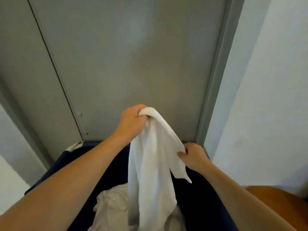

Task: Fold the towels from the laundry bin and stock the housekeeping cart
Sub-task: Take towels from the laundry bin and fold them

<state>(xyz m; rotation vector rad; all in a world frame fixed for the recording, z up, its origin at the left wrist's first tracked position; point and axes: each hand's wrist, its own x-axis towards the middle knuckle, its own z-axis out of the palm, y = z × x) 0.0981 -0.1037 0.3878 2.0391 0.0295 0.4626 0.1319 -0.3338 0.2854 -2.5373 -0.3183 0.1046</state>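
A grey metal door [133, 64] fills most of the far view, its surface dull with a faint pale sheen of light near the top. A dark vertical seam [55, 70] runs down its left part, with small screws low beside it. A grey door frame [216, 80] borders it on the right. Right of the frame stands a plain white wall [270, 97]. A brown surface [283, 195] shows at near right.

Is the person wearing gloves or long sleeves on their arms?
No. Both forearms are bare all the way to the bottom of the picture, with no sleeves in sight. The left hand and right hand have no gloves, and no rings, watch or bracelet show on the fingers or wrists. Anything worn higher up the arms is out of view.
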